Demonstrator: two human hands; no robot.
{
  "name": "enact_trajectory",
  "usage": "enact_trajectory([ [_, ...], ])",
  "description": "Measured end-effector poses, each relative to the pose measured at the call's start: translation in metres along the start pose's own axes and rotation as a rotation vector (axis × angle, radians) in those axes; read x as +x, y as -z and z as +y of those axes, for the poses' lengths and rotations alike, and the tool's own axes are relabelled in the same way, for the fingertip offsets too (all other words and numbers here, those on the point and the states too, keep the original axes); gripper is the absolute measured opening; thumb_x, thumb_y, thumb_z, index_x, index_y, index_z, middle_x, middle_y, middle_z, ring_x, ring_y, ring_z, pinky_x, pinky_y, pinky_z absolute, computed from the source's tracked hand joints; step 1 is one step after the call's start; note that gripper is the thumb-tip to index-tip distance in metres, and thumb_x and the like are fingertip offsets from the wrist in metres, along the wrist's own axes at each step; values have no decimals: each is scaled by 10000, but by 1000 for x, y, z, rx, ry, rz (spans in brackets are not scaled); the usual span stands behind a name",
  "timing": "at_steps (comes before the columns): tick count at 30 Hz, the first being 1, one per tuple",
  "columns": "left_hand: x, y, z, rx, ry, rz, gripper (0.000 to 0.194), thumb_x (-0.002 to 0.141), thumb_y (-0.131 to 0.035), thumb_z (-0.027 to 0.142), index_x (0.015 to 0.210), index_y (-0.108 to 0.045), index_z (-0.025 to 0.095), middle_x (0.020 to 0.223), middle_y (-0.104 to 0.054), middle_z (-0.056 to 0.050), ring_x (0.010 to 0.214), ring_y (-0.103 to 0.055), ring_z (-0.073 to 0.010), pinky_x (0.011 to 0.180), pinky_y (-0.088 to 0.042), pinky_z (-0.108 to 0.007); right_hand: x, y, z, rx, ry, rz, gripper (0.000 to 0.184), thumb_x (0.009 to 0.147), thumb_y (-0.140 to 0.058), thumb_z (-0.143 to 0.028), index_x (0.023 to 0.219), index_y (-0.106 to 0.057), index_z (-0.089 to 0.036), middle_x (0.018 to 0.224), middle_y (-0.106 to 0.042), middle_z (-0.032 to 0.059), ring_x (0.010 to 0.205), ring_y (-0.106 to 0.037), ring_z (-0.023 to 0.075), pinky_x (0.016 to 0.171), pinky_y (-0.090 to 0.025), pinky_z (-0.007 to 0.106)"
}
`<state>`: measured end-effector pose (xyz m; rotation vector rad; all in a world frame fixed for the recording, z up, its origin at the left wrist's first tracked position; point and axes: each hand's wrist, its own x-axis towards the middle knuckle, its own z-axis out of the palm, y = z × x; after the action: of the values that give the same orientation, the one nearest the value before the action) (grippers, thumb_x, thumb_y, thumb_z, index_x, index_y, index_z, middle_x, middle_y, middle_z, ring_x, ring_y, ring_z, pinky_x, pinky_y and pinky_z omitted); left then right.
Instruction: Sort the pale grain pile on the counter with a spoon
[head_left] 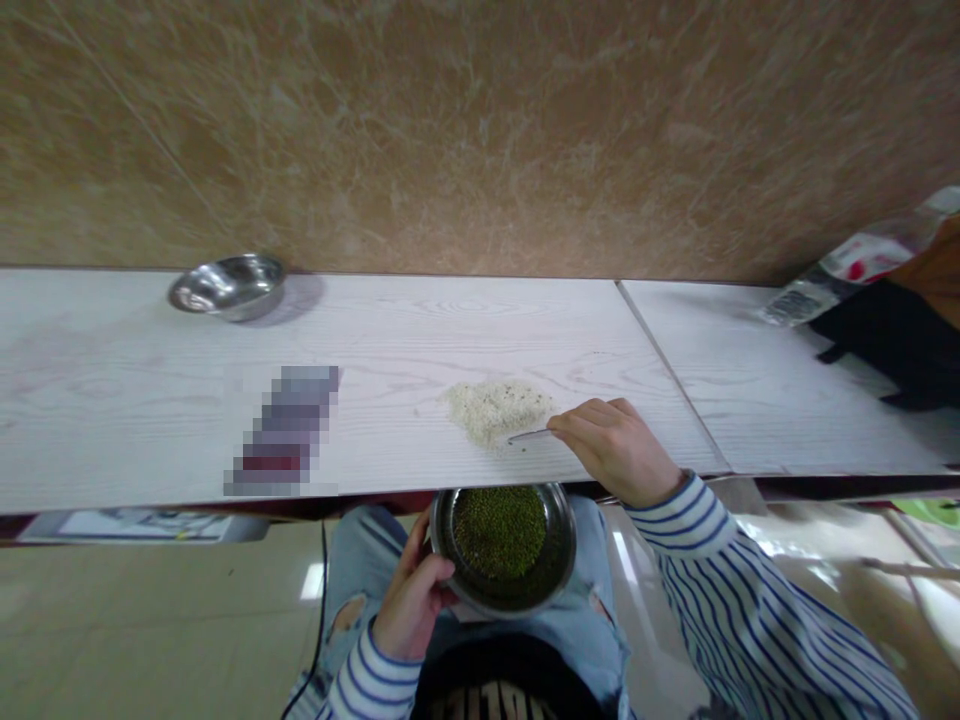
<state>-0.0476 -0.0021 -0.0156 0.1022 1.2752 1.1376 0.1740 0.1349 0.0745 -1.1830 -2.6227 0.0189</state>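
Note:
My right hand [619, 447] is closed around slim metal tweezers [529, 435]. Their tip points left, at the near edge of a pile of white rice [496, 408] on the white tabletop. A few dark green beans lie among the grains, and a couple sit loose by the tip. Below the table edge, my left hand [421, 590] grips the left rim of a steel bowl [559, 575] above my lap. Many green mung beans [501, 530] cover the bottom of this bowl. Whether the tweezers pinch a bean is too small to tell.
A second steel bowl [231, 288] stands at the back left by the marbled wall. A blurred-out flat object [285, 435] lies left of the rice. At the far right are a clear plastic package [836, 275] and a black item [892, 335]. A seam crosses the tabletop [390, 320] on the right.

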Motion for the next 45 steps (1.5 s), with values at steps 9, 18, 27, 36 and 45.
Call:
enact_trajectory([
  [9,2,2,-2,-1,3,13,768,541,-565,135,1285,-439,275,1028,-597,-33,712,-519,-160,526,-428,-264,-9,6,-5,35,21,-20,223,922,-404,-271,981,-614,-225,857,-671,11,845,-570,143,721,-316,303],
  [18,0,1,-3,-1,-5,-5,766,538,-576,153,1282,-439,271,1054,-588,-41,716,-521,-173,528,-433,-288,-14,4,-19,16,20,-19,211,911,-418,-257,959,-621,-228,818,-666,11,808,-565,140,697,-314,307],
  [27,-1,-3,-1,-23,-27,-29,760,533,-566,137,1270,-459,287,1073,-587,-16,738,-534,-167,520,-447,-279,-22,3,-42,-16,57,-47,189,886,-447,-194,999,-593,-229,825,-660,13,813,-550,146,702,-300,304],
  [36,-3,-8,2,-31,-3,-47,786,556,-560,133,1312,-418,297,962,-612,-12,691,-518,-161,494,-438,-268,-25,3,-39,19,-37,68,218,914,-404,-248,972,-600,-172,794,-661,49,749,-569,149,699,-345,292],
  [45,-2,-7,0,-52,7,-44,814,567,-565,122,1345,-369,257,1055,-591,-45,698,-495,-161,502,-433,-273,3,-4,15,-224,-353,213,227,896,-419,-263,959,-611,-161,826,-689,73,740,-614,191,668,-381,299],
])
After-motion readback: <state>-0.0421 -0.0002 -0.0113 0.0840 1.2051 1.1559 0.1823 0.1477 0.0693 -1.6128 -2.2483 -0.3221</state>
